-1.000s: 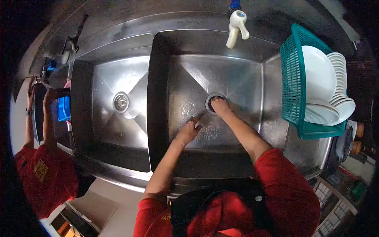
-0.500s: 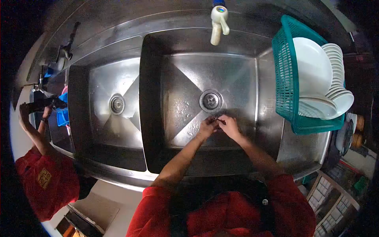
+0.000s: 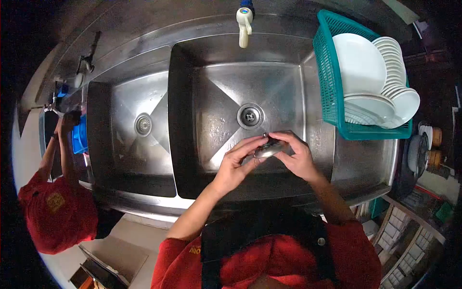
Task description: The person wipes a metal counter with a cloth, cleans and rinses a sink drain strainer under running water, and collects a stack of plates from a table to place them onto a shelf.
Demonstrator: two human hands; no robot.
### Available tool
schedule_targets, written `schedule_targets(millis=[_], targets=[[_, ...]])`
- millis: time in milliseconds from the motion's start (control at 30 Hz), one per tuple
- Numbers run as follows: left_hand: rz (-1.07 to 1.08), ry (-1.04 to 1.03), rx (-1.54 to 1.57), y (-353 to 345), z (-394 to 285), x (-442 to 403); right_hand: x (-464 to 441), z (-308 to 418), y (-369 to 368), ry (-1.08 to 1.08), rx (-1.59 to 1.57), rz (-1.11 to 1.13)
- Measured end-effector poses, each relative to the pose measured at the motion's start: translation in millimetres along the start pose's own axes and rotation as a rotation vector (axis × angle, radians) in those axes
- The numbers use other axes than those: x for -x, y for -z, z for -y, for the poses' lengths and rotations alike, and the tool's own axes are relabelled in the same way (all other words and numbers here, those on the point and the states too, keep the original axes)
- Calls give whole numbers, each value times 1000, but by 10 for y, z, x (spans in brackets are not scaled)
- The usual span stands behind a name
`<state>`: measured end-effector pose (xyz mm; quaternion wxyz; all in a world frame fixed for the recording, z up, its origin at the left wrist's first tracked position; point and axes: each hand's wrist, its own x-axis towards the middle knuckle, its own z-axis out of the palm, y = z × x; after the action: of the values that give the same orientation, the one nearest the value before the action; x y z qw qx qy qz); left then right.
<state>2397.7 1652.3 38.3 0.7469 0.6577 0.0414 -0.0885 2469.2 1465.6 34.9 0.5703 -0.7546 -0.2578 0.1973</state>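
Note:
Between my two hands, above the near part of the right sink basin (image 3: pixel 284 91), is a round, shiny metal sink strainer (image 3: pixel 267 150). It is tilted, with its rim towards me. My left hand (image 3: pixel 237 161) grips its left side with thumb and fingers. On the opposite edge, my right hand (image 3: pixel 297 156) is closed around it, covering part of the strainer. Just beyond my fingers lies the drain (image 3: pixel 250 116) in the basin floor, with a dark centre.
A white-handled tap (image 3: pixel 244 26) hangs over the back edge. On the right stands a green plastic basket (image 3: pixel 329 77) full of white plates (image 3: pixel 358 62). To the left is a second basin (image 3: pixel 139 164) with its own drain (image 3: pixel 143 125). A co-worker (image 3: pixel 57 207) in red works at the far left.
Both hands have risen from low in the basin towards me, bringing the strainer into clearer view. My view has shifted slightly. The co-worker's arms have moved lower and closer together.

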Motion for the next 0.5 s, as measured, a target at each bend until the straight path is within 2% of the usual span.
schedule_targets(millis=[67,100,133,200,233,367,400,467,500], targets=[[0,-168,-174,6,-140,86,39,101,-15,33,4,-1],[1,-200,-199,2,-215,117,58,128,-30,126,5,-12],[-3,-203,-201,2,-255,157,73,166,-42,220,6,-25],[5,-156,-135,-11,-316,262,121,320,-43,228,21,-30],[-14,-74,-39,-43,-361,309,155,375,-51,169,25,-27],[-39,-101,-160,-66,-436,336,242,413,-168,-32,-43,-98],[-82,-78,-41,-106,-415,322,232,430,-199,-29,-41,-97],[-125,-55,80,-178,-378,296,214,458,-251,-219,-487,-122],[-186,-19,163,-210,-363,285,213,456,-254,-218,-486,-121]])
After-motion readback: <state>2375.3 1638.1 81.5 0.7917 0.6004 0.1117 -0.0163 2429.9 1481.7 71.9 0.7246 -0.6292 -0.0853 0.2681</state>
